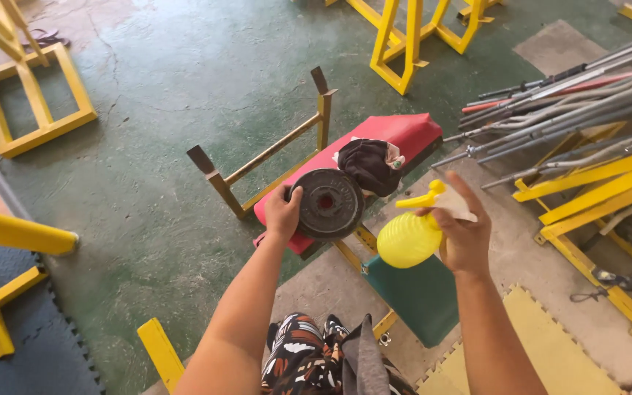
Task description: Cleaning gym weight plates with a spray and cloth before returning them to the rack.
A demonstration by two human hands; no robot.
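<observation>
My left hand [281,213] grips the left rim of a dark round weight plate [328,204] and holds it up on edge, its face toward me, over the near end of a red padded bench [396,133]. My right hand [462,230] holds a yellow spray bottle [409,235] by its neck, index finger stretched up along the white and yellow trigger head, nozzle pointing left at the plate. A dark crumpled cloth [371,165] lies on the bench just behind the plate.
The bench's yellow rack uprights [268,155] stand to its left. A pile of grey steel bars [572,102] rests on a yellow rack at right. Yellow frames [34,95] stand at the far left and top. A green pad [415,292] lies below the bottle.
</observation>
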